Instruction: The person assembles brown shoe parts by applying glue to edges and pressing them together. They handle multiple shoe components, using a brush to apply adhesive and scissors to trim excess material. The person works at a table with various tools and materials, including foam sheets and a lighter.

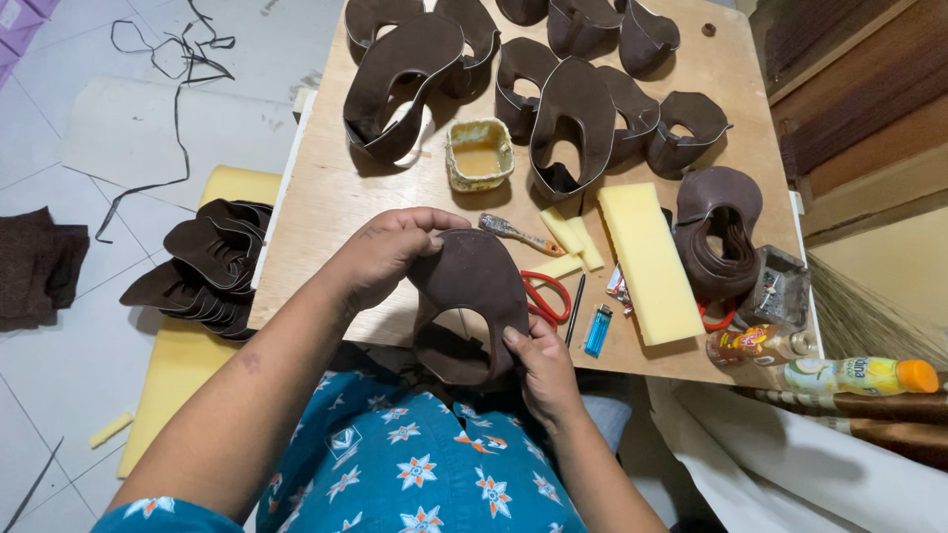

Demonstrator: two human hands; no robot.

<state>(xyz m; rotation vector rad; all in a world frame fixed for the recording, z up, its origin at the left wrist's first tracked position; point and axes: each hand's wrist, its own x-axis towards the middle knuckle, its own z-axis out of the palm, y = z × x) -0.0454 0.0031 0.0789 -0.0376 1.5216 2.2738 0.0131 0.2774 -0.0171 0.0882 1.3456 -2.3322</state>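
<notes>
You hold one brown shoe upper (472,301) at the near edge of the bench (336,197), approx. center of view. Your left hand (390,252) grips its top edge at 10 o'clock, fingers closed on it; your right hand (541,370) pinches the lower rim at 5 o'clock.

Progress, as I judge: many formed uppers (578,118) already stand at 12 o'clock, a flat stack (212,266) waits at 9 o'clock off the bench, so maybe half is done.

Packages: a yellowish square glue tub (480,153) at 12; a blue lighter (597,331) at 3; a small clear bottle w/ orange label (755,345) and a yellow-green bottle w/ orange cap (857,376), both lying at 4.
</notes>
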